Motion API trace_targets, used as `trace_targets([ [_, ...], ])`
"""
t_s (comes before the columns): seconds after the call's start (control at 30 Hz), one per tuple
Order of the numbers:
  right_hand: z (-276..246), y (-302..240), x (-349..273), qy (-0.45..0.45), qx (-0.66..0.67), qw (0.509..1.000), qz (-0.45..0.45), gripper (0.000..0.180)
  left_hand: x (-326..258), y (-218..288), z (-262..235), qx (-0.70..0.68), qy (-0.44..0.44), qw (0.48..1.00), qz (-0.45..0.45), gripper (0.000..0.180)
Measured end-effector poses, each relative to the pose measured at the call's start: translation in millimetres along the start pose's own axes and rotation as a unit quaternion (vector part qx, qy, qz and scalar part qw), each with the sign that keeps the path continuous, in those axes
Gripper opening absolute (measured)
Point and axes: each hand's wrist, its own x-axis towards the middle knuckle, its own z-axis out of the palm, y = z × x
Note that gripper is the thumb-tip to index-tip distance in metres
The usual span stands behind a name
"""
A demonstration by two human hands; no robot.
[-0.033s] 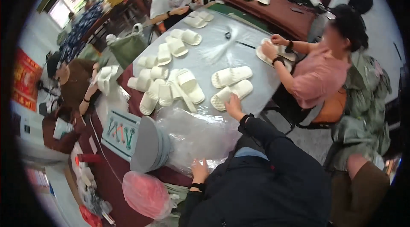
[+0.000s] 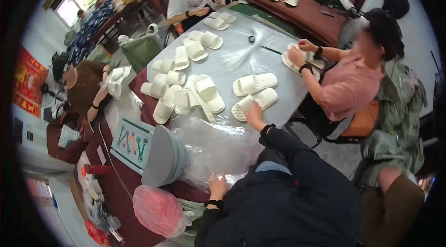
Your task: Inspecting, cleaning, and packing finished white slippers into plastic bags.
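Observation:
My right hand (image 2: 254, 117) reaches onto the nearer slipper (image 2: 265, 97) of a cream pair, fingers stretched over its side and resting against it. The farther slipper (image 2: 254, 84) lies beside it, heel to the left, on the grey-white tabletop (image 2: 237, 24). My left hand (image 2: 217, 185) is low, near the table's front edge, its fingers apart and holding nothing. Beside it spreads a pile of clear plastic bags (image 2: 213, 147). Left of the pair, several more cream slippers (image 2: 206, 90) lie grouped, some overlapping.
A grey round-topped device (image 2: 160, 156) with a pale blue panel stands on the left. Near it sits a pink bundle in plastic (image 2: 159, 211). A co-worker in pink (image 2: 348, 84) handles slippers at the right edge; others sit farther back. White strands (image 2: 248, 52) lie mid-table.
The view has shifted slightly, so the table and slippers sit a little farther right and lower. Both my hands keep practically the same places.

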Motion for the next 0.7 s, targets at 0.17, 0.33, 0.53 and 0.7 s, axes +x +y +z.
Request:
trace_targets([
  [0.17,7.9,-15.2,25.5,0.071,-0.121,0.985,0.099,0.070,-4.2,12.0,-3.8,-0.018,-0.008,0.999,-0.030,0.058],
  [0.33,0.0,25.6,51.4,-0.087,0.122,0.983,0.106,0.095,-3.7,15.5,0.5,-0.030,0.009,0.999,-0.032,0.058],
  [0.53,16.0,43.9,72.4,-0.046,0.261,0.950,0.165,0.100,-3.3,5.7,23.4,-0.003,0.017,0.999,-0.033,0.057],
  [0.7,20.5,66.1,107.5,-0.122,0.288,0.920,0.237,0.092,4.9,17.2,6.0,-0.025,-0.011,0.999,-0.043,0.059],
])
